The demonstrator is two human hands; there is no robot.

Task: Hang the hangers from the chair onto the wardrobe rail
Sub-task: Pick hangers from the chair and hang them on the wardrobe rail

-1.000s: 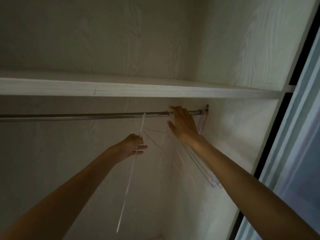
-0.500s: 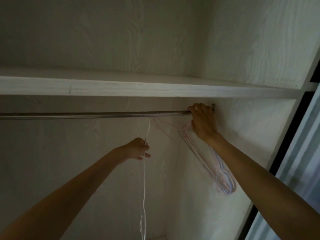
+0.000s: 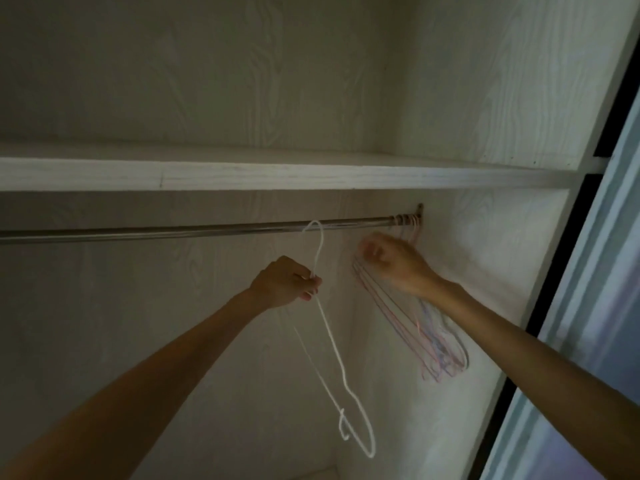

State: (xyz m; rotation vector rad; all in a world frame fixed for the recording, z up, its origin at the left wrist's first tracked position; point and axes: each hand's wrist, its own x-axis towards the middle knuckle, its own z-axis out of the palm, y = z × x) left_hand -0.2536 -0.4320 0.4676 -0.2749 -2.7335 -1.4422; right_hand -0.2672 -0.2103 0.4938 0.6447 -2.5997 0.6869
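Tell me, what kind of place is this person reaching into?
Most likely the inside of a wardrobe: a metal rail runs under a pale wooden shelf, and thin wire hangers hang bunched at the rail's right end.

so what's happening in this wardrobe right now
A person is hanging wire hangers on the wardrobe rail. The left hand grips a white hanger by its neck, with the hook raised to the rail; whether it is fully seated is hard to tell. The right hand is blurred, with its fingers curled, just below a bunch of coloured hangers that already hang at the rail's right end against the side wall; whether it holds them is unclear.
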